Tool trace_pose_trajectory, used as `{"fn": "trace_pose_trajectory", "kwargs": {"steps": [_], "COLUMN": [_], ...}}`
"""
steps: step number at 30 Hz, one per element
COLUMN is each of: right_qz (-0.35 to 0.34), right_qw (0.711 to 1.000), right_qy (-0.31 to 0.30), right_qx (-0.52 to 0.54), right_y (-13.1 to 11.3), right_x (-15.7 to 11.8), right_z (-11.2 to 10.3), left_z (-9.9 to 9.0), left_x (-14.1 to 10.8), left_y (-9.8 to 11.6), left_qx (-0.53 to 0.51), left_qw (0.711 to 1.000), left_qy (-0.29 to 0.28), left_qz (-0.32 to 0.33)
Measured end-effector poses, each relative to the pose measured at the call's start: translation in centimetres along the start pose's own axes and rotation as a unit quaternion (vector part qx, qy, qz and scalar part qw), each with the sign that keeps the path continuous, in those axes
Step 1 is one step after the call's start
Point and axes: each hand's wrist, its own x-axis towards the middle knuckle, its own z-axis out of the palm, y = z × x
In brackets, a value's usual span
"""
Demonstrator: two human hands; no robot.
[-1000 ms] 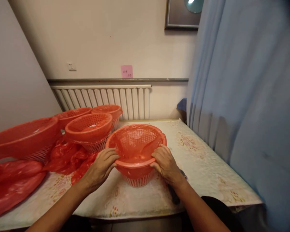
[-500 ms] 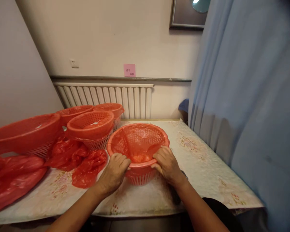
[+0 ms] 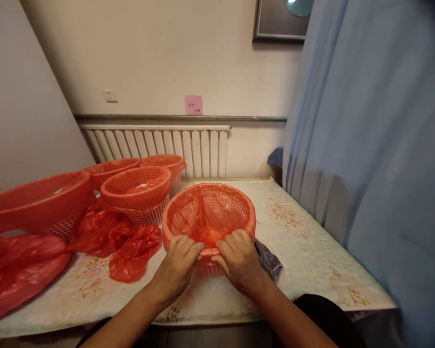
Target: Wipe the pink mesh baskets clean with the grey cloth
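Observation:
In front of me on the table stands a round mesh basket (image 3: pixel 179 212), lined with a thin red plastic bag (image 3: pixel 217 193) that is folded over its rim. My left hand (image 3: pixel 179 266) grips the bag at the near rim, fingers over the edge and thumb toward the middle. Just to its right, my right hand (image 3: pixel 239 261) is closed on the same rim, its thumb below the edge. The two hands are close together but apart. They hide part of the basket's near side.
Several more bag-lined baskets, one of them a mesh basket (image 3: pixel 136 188), stand at the left. Crumpled red bags (image 3: pixel 134 256) lie before them. A dark grey cloth (image 3: pixel 270 261) lies right of the basket on the floral tablecloth (image 3: pixel 311 261). A blue curtain (image 3: pixel 366 145) hangs at the right.
My right hand has slid left along the near rim, and my left hand has shifted slightly right, so they are closer together. More of the grey cloth now shows.

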Motion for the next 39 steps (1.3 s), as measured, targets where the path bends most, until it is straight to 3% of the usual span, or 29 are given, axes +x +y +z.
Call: {"fn": "trace_pose_trajectory", "kwargs": {"steps": [3, 10, 13, 18, 21, 24, 30, 35, 39], "right_qz": [-0.023, -0.011, 0.006, 0.024, 0.0, -0.015, 0.018, 0.031, 0.062], "right_qw": [0.999, 0.993, 0.995, 0.999, 1.0, 0.998, 0.993, 0.991, 0.986], "right_qy": [0.0, 0.056, 0.059, 0.032, 0.007, 0.005, 0.045, 0.057, 0.096], "right_qx": [0.034, 0.1, 0.084, 0.018, 0.022, 0.06, 0.11, 0.114, 0.123], "right_y": [1.5, 6.4, 5.7, 1.9, 1.1, 2.6, 7.2, 8.6, 8.3], "right_x": [0.0, -0.4, -0.5, -0.3, -0.3, -0.4, -1.1, -1.7, -2.0], "right_z": [-0.2, 0.1, 0.3, 0.3, 0.0, -0.4, 0.1, 0.6, -1.1], "left_z": [0.2, -1.7, -1.9, -0.5, 0.4, 0.3, -1.1, -0.7, -0.6], "left_x": [0.2, 0.8, 1.1, 1.1, 0.9, 0.8, 1.1, 0.5, -0.9], "left_y": [-1.3, -5.1, -4.2, -0.7, -0.5, -2.2, -5.8, -6.2, -5.8], "left_qx": [-0.006, -0.054, -0.047, -0.012, 0.01, -0.001, -0.028, -0.002, 0.008], "left_qw": [1.0, 0.996, 0.997, 0.999, 0.999, 0.999, 0.998, 1.0, 1.0], "left_qy": [-0.006, -0.064, -0.054, -0.027, -0.011, -0.007, -0.043, -0.014, 0.003], "left_qz": [0.002, 0.015, 0.015, 0.026, 0.03, 0.031, 0.027, 0.021, -0.009]}}
